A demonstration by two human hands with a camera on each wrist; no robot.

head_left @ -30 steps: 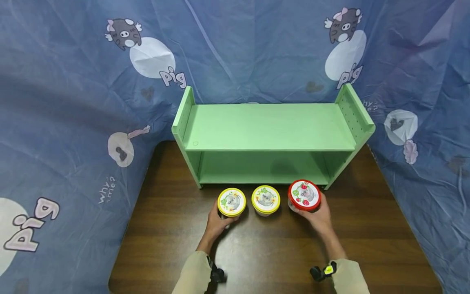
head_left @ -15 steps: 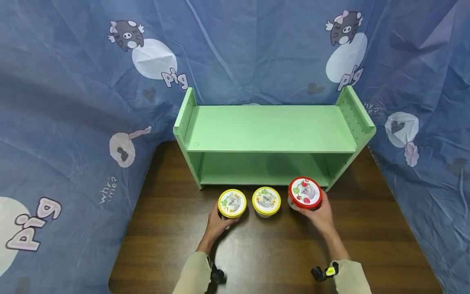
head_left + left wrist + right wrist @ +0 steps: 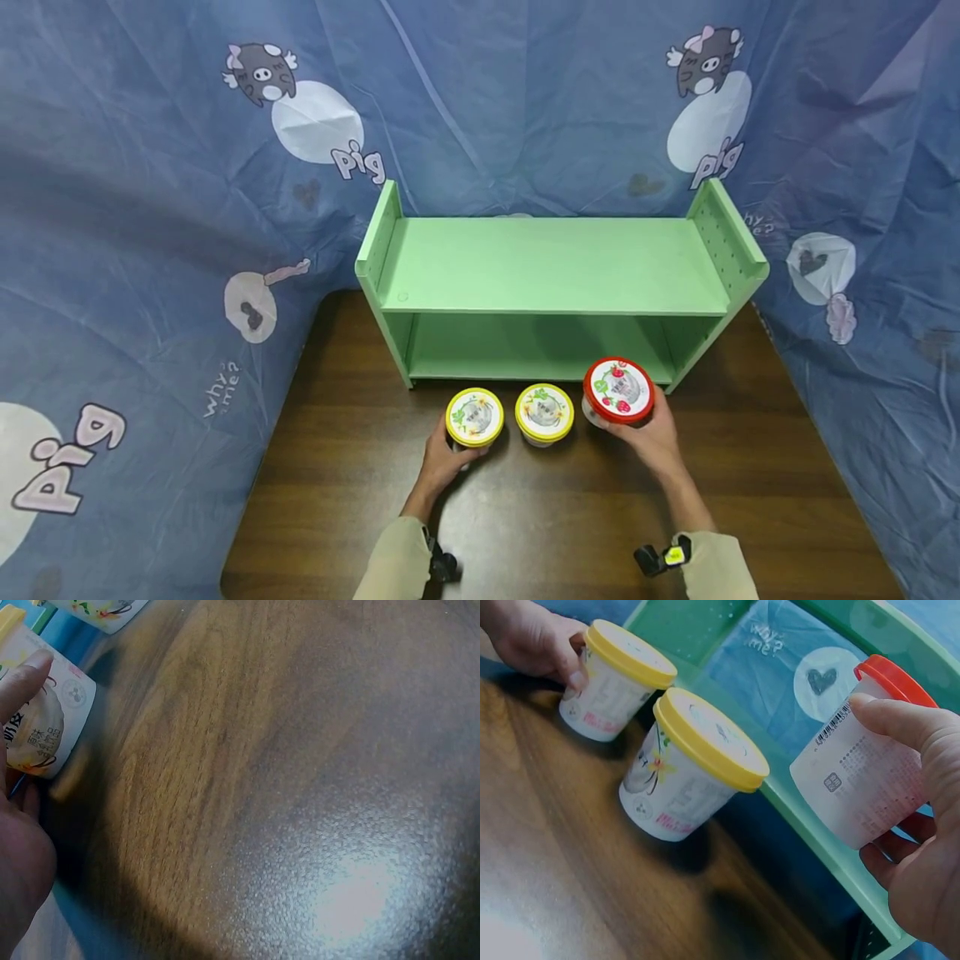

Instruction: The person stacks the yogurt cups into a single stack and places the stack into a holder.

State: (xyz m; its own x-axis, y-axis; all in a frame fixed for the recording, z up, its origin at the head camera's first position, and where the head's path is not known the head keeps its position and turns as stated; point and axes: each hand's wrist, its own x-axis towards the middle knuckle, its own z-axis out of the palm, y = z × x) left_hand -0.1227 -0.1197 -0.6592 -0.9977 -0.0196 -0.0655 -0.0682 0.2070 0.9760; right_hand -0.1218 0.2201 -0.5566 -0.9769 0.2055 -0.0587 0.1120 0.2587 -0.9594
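My right hand (image 3: 652,433) grips a red-lidded cup (image 3: 618,390) with a strawberry-like print on its lid. In the right wrist view this white cup (image 3: 855,772) is raised off the table, in front of the shelf, thumb on its near side and fingers behind. My left hand (image 3: 442,458) holds a yellow-lidded cup (image 3: 475,417), its thumb across the label in the left wrist view. That cup (image 3: 622,675) appears to stand on the table. Between the hands a second yellow-lidded cup (image 3: 543,413) stands upright, touched by neither.
Just behind the cups is a green two-tier shelf (image 3: 555,262) with raised side panels (image 3: 723,233). Brown wood-grain table (image 3: 547,525) lies beneath. A blue pig-print cloth (image 3: 465,100) hangs behind and at both sides.
My right hand has lifted the red-lidded cup slightly and shifted it a little left toward the shelf. My left hand and both yellow-lidded cups stay in place; the head view has tilted slightly.
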